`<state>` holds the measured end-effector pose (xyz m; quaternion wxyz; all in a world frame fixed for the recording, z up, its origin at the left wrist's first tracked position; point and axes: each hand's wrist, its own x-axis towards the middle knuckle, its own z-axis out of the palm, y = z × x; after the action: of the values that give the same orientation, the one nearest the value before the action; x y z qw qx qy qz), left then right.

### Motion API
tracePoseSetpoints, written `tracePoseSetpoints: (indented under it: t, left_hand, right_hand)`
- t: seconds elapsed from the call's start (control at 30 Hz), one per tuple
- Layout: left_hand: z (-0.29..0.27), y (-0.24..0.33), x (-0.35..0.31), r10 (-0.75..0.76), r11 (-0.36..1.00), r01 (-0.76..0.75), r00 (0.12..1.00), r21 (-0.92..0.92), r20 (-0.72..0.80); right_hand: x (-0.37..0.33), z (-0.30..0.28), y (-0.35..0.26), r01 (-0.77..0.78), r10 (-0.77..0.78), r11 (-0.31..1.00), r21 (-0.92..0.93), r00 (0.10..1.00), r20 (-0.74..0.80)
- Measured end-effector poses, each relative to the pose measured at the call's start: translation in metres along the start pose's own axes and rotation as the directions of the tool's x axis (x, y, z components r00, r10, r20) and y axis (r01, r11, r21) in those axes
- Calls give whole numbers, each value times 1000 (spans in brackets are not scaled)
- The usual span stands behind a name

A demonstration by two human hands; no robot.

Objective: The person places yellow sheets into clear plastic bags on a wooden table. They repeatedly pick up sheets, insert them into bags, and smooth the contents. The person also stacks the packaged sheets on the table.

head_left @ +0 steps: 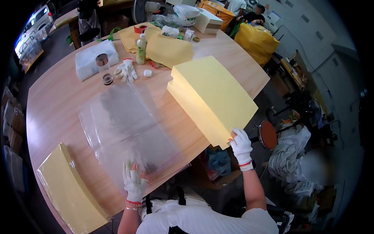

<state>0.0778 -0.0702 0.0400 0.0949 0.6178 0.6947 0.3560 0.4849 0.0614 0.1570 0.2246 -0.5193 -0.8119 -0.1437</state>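
Note:
A stack of large pale-yellow sheets [218,93] lies at the right of the table, its upper part offset from the lower part. My right hand [240,146], in a white knit glove with bare fingertips, closes on the near corner of this stack. Left of the stack, large clear plastic bags [124,121] are spread flat in a pile. On their near edge rests my left hand [134,181], gloved the same way, its fingers stretched out and apart. A second yellow stack, wrapped in clear plastic [70,191], sits at the table's near left edge.
Behind the bags are a spare glove [126,70], a clear jar [103,66], a pump bottle [141,48], a white packet [96,58] and brown paper [167,48]. A round stool [268,134] stands right of the table. Another person [254,16] is at the far right.

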Motion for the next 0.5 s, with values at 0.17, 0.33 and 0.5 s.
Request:
tracePoseSetpoints:
  t: [0.17,0.33,0.5]
  left_hand:
    - [-17,26,-19,-57,998,58,996,-13,66]
    - [-29,22,-31,-78,997,78,997,-27,12]
    - [-19,34,-20,-82,961,93,995,-260,50]
  right_hand:
    - [-7,3,13,-13,15,998,67,1000,-17]
    - [-20,-3,70,77,-81,992,96,996,33]
    - [-11,-8,86,206,-206,979,6,975,82]
